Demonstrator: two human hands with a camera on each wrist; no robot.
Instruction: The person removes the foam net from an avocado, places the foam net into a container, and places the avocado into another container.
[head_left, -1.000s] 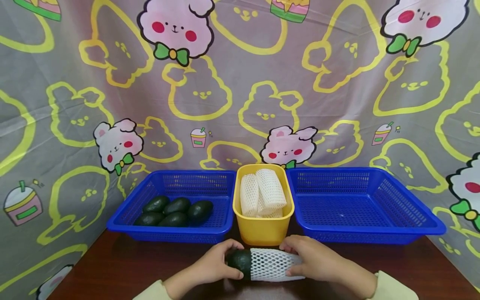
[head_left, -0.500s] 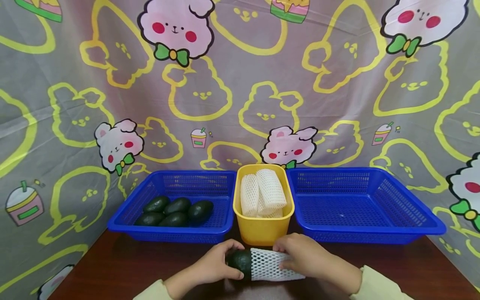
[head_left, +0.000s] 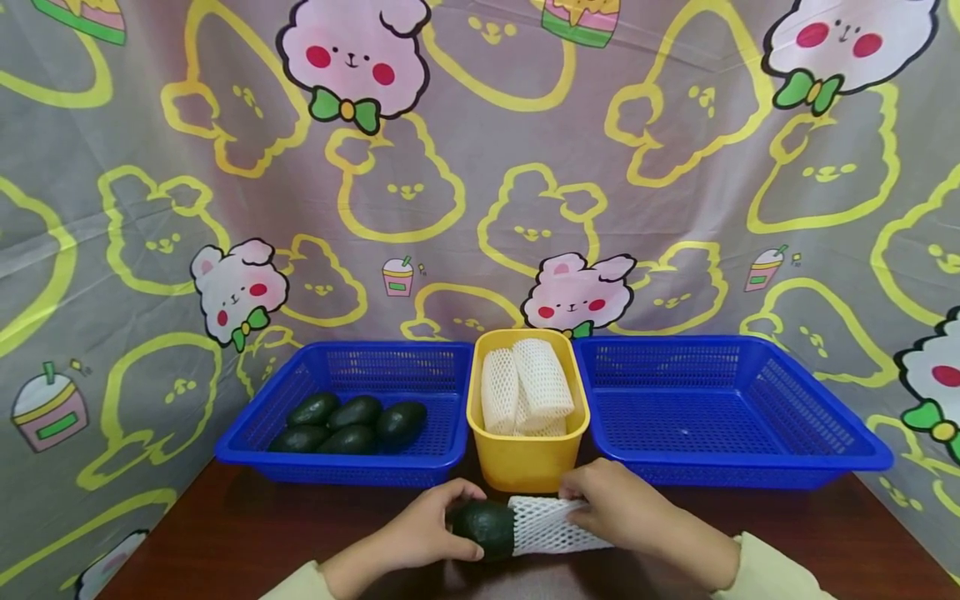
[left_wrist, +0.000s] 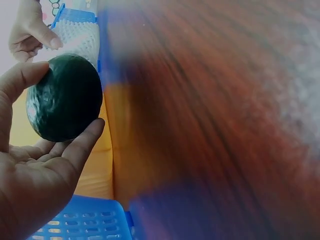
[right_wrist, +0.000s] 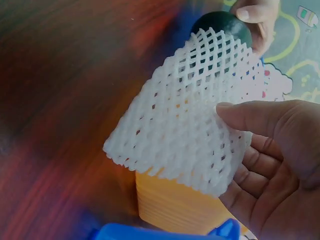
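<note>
An avocado (head_left: 486, 528), dark green and shiny, lies sideways above the front of the table. My left hand (head_left: 426, 531) grips its left end, thumb and fingers on opposite sides, as the left wrist view (left_wrist: 65, 97) also shows. A white foam net sleeve (head_left: 546, 527) covers the avocado's right end. Beyond the fruit the sleeve is flat and loose. My right hand (head_left: 618, 510) pinches the sleeve between thumb and fingers near its free end. In the right wrist view the mesh (right_wrist: 185, 115) spreads out from the thumb toward the avocado.
Behind the hands stands a yellow bin (head_left: 528, 462) holding several white net sleeves (head_left: 542, 379). To its left, a blue basket (head_left: 341, 471) contains several avocados (head_left: 401, 423). Another blue basket (head_left: 738, 458) sits on the right. A patterned cloth (head_left: 465, 183) hangs behind the brown table (head_left: 225, 533).
The sleeve has slid a little to the right, so more of the avocado shows. My right hand moved left along the sleeve, then slightly back right. The left hand keeps its grip.
</note>
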